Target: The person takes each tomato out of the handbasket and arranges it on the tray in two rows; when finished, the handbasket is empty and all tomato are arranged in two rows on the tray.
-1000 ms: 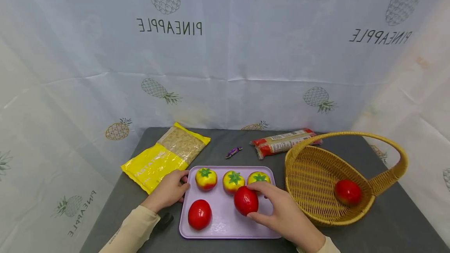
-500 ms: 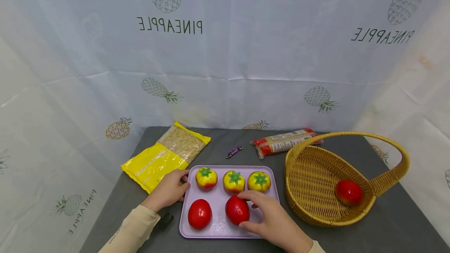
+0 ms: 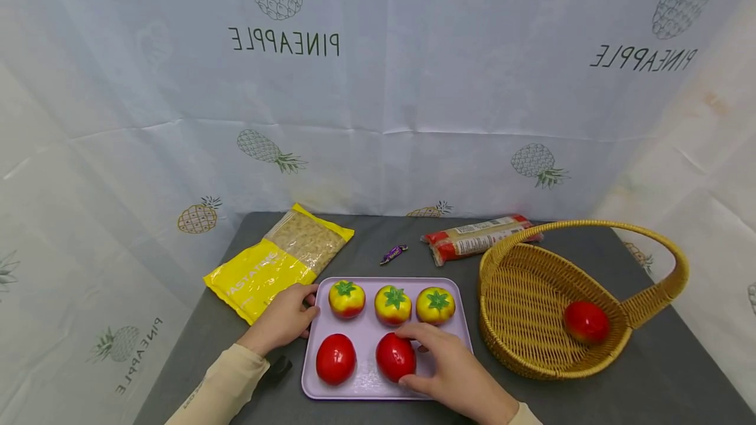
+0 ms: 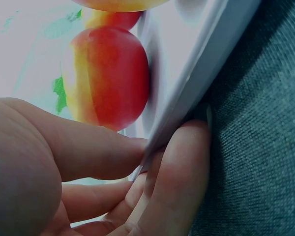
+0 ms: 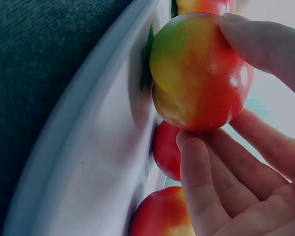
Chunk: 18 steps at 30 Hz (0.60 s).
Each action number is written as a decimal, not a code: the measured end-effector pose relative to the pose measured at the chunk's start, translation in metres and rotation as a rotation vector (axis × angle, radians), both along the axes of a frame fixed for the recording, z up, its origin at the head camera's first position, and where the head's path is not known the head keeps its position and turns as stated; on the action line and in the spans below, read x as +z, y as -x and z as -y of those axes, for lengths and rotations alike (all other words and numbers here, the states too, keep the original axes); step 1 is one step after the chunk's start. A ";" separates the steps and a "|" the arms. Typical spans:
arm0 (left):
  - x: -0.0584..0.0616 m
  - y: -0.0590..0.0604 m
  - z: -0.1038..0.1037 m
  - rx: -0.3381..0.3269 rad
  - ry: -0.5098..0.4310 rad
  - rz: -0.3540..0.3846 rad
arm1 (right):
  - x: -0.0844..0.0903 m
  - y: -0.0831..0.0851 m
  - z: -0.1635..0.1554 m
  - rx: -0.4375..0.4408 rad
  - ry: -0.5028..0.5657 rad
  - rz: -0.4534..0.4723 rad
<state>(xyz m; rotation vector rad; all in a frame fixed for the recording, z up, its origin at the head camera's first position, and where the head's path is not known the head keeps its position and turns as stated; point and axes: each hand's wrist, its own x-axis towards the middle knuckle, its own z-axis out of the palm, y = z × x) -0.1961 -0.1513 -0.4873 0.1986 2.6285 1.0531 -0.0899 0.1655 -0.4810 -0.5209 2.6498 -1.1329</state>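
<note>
Hands on the lilac tray [image 3: 444, 284], both of them busy. The right hand [image 3: 451, 369] wraps its thumb and fingers around a red tomato [image 3: 395, 357], which sits in the front row of the tray, right of another red tomato [image 3: 335, 359] and just in front of the back row. From the right wrist view the fingers [image 5: 265, 37] curl over the top of that tomato [image 5: 201, 71] while the others cup it from below, the tray wall [image 5: 83, 147] running alongside.

Over on the other side, the left hand [image 3: 283, 320] pinches the tray's left edge near the back corner; the left wrist view shows the thumb [image 4: 93, 147] on top of the rim [image 4: 196, 83] and a finger [image 4: 182, 172] underneath against the grey table [image 4: 265, 147].

Three yellow-red tomatoes with green tops line the back row: left [image 3: 346, 299], middle [image 3: 392, 305], right [image 3: 435, 305]. None of them touches the held one, though the middle one is just behind it.

To the right stands a wicker basket [image 3: 520, 281] with a tall handle, one more red tomato [image 3: 585, 322] lying inside it. Behind the tray lie a yellow pasta bag [image 3: 277, 267], a small purple candy [image 3: 393, 254] and a red-ended packet [image 3: 478, 238]. A pineapple-print cloth [image 3: 378, 84] hangs behind the table [image 3: 679, 372].
</note>
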 end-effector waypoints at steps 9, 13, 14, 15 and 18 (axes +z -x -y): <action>-0.001 0.002 -0.001 0.003 0.003 -0.003 | -0.001 0.001 0.000 -0.001 -0.007 0.020; -0.001 0.001 -0.001 0.003 0.005 -0.003 | -0.001 0.001 0.000 -0.005 -0.012 0.018; -0.001 0.001 -0.001 0.002 0.005 -0.003 | -0.001 0.001 0.000 -0.006 -0.015 0.017; -0.001 0.001 0.000 0.002 0.006 -0.002 | 0.000 0.001 0.000 -0.007 -0.017 0.015; -0.001 0.001 0.000 0.004 0.006 -0.001 | 0.000 0.001 0.000 -0.007 -0.021 0.019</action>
